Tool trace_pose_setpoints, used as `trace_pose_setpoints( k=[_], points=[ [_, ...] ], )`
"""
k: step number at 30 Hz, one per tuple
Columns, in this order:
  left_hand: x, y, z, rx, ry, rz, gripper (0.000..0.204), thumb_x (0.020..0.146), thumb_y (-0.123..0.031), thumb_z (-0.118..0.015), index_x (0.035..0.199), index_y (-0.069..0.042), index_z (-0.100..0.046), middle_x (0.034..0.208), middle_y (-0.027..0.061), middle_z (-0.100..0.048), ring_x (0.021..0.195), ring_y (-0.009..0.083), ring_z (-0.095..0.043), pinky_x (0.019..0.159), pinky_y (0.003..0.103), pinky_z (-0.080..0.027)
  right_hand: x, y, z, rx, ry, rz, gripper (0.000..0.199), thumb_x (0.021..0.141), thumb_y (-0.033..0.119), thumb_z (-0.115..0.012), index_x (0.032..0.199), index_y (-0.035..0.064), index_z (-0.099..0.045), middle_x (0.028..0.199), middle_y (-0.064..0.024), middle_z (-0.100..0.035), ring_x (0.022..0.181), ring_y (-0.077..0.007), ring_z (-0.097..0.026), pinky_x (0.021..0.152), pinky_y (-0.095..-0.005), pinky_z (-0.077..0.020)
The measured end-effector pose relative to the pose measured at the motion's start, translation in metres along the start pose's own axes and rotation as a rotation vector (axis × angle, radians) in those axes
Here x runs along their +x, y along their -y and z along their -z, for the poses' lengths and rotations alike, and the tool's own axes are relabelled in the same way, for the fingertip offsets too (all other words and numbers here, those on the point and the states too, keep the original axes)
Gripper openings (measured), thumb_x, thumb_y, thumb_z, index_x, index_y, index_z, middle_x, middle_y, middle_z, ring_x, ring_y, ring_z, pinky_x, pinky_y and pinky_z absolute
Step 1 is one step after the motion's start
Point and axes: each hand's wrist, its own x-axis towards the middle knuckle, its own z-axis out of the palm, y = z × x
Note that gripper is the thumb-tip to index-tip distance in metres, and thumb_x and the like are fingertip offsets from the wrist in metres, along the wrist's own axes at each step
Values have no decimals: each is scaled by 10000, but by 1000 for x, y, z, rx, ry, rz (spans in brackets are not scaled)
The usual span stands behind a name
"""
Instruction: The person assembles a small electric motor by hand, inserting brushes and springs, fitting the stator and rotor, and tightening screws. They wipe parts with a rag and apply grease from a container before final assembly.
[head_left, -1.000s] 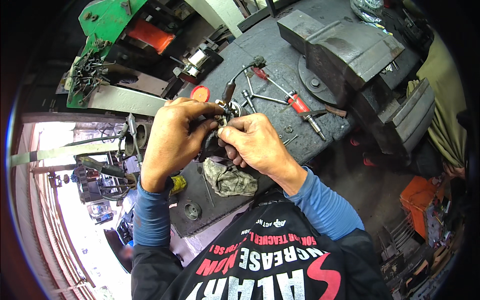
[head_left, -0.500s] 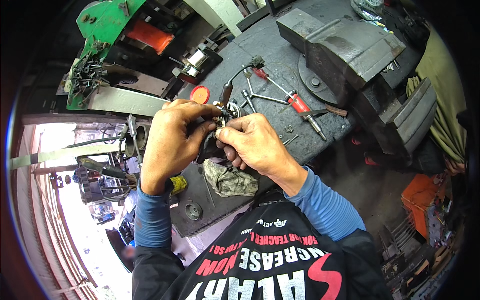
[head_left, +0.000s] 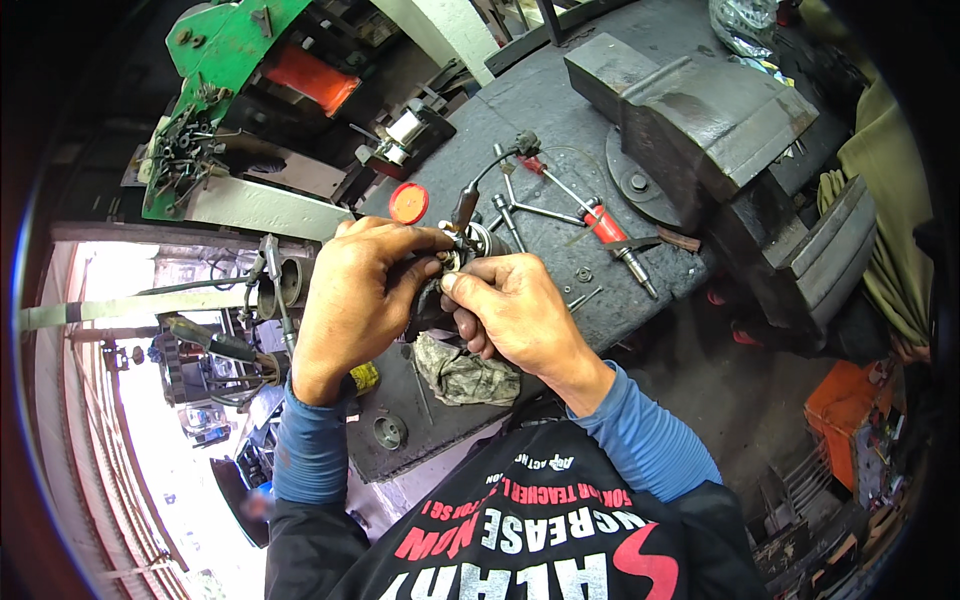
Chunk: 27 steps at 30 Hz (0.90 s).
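My left hand (head_left: 362, 290) is closed, thumb and index finger pinching the near side of a small metal assembly (head_left: 486, 242) with a silvery round body. From its top a thick black cable (head_left: 466, 204) rises toward the back of the bench. My right hand (head_left: 525, 312) is closed beside it, thumb pressed against the index finger at the same assembly, other fingers curled beneath. The fingers hide most of the part and whatever small piece lies between them. A dark section hangs below, between both hands.
A large vise (head_left: 700, 105) stands at right on the dark bench (head_left: 550, 95). Beyond my hands lie a red-handled tool (head_left: 607, 228), a screwdriver (head_left: 535, 165), a three-armed wrench (head_left: 545, 197) and a red lid (head_left: 408, 203). Nearer are a rag (head_left: 468, 372) and a metal cup (head_left: 389, 431).
The whole view has shifted slightly. My hands keep their pinch on the assembly, and the left index finger now stretches farther over its top.
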Motion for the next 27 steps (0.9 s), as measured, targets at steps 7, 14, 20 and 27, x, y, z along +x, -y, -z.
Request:
trace_pose_setpoints(
  k=[7,14,20,27],
  points=[
    [-2,-1,-3,11,-43,7,218,852,-49,-806,1070,-43,-812,941,137,-773,925,314,-700,875,398,-521,-1,2,-2,-88,-37,39,314,1033,205,-664,832,-26,-731,660,-54,-674,535,-103,-631,493,-280,-505],
    [-1,-2,1,25,-22,-8,169,868,-46,-803,1035,-22,-792,913,137,-759,861,317,-691,831,399,-507,1,1,-1,-66,-18,24,308,1042,203,-668,848,-28,-728,663,-53,-677,545,-101,-632,499,-288,-509],
    [-1,1,-3,-39,-92,-26,120,902,-92,-767,1020,-82,-782,918,96,-750,877,324,-699,823,416,-481,0,-1,-4,-45,-20,40,313,1061,206,-667,848,-19,-712,650,-40,-667,539,-94,-605,504,-300,-484],
    [-3,4,-6,5,-73,-8,144,892,-79,-758,1034,-86,-785,960,92,-760,922,315,-713,840,411,-489,7,-18,-5,-241,-105,195,251,1083,197,-680,979,-23,-743,710,-15,-677,569,-62,-612,509,-240,-512]
  ],
)
